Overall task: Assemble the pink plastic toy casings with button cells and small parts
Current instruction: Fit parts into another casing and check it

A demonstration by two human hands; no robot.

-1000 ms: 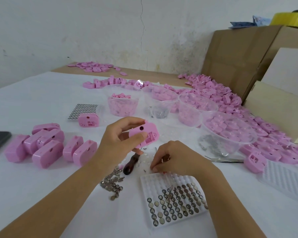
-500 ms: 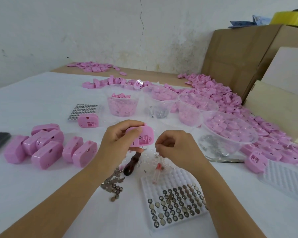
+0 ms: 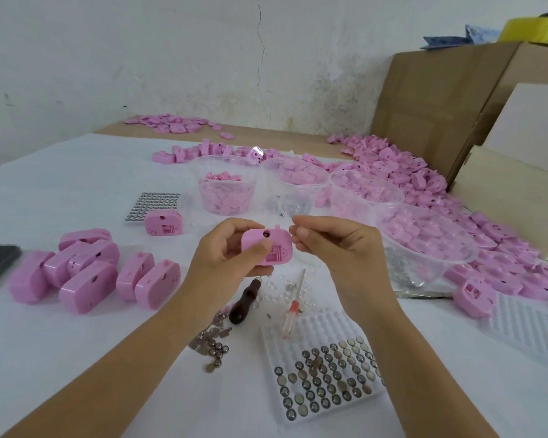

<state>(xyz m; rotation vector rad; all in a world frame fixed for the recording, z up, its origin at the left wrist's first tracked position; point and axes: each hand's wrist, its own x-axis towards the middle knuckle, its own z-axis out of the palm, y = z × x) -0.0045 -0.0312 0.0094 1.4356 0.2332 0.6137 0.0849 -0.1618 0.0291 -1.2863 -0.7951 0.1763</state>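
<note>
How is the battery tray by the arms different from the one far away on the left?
The near tray is partly empty; the far tray looks full. The near tray's button cells lie jumbled; the far tray's sit in neat rows. A thin screwdriver rests on the near tray; a pink casing stands before the far tray. Both hold silver cells.

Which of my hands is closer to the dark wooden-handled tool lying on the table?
Left. The left hand, gripping a pink casing, is raised right behind the dark-handled tool. The right hand is farther off to the tool's right, beside the casing.
</note>
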